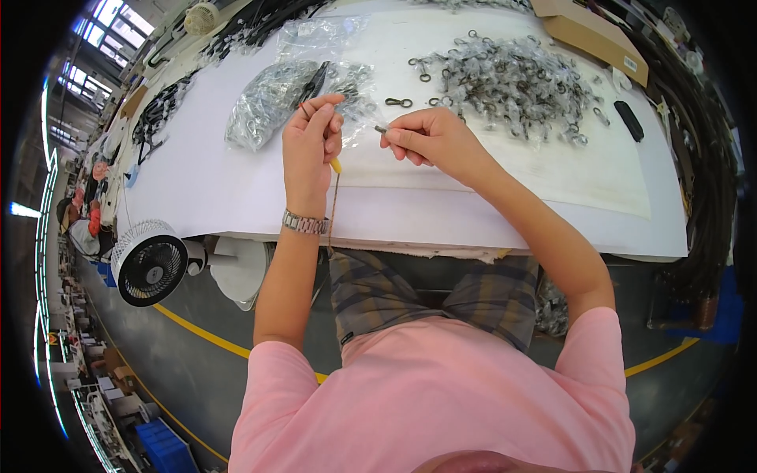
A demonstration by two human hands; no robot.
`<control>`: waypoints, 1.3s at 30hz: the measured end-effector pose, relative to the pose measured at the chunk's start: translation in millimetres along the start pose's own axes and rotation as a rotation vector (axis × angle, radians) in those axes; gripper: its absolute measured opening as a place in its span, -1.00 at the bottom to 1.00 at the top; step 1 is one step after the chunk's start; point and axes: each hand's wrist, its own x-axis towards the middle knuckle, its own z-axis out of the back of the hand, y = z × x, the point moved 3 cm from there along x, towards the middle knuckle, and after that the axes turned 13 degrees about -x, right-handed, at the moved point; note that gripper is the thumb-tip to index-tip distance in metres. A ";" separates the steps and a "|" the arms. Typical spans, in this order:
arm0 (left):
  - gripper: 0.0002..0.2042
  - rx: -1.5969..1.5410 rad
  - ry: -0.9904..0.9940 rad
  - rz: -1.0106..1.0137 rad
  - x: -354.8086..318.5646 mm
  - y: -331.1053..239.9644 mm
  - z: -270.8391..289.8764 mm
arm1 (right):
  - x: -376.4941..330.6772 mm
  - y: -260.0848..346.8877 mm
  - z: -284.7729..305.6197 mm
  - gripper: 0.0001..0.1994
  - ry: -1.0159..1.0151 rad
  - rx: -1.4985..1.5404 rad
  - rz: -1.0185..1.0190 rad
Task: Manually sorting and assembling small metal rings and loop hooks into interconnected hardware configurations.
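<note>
My left hand (311, 142) is raised over the white table with its fingers curled round a slim tool. The tool's yellow end (336, 165) shows below the fingers, and a brown cord (333, 209) hangs from it toward the table's front edge. Most of the tool is hidden, so its kind is unclear. To the right, my right hand (430, 138) pinches a small dark metal piece (380, 128) between thumb and forefinger, with clear plastic film beside it. A dark snap hook (399, 102) lies on the table just beyond that hand.
A heap of plastic-wrapped snap hooks (512, 87) spreads at the far right, near a cardboard box (591, 39) and a black oblong object (628, 121). A clear plastic bag (264, 106) lies beyond my left hand. Dark straps (162, 110) lie at the left; a fan (150, 264) stands off the table's left front.
</note>
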 end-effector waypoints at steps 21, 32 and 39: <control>-0.59 0.547 0.490 0.132 -21.9 -8.5 -27.2 | -1.1 -19.2 -8.7 -0.78 0.375 0.886 -0.276; -0.72 0.727 0.239 -0.101 -4.4 1.2 -22.5 | 9.6 -18.0 25.4 -0.72 0.167 1.196 -0.118; -0.79 1.205 0.231 -0.363 24.6 7.2 11.7 | 7.1 -29.0 62.0 -0.68 -0.182 1.055 -0.126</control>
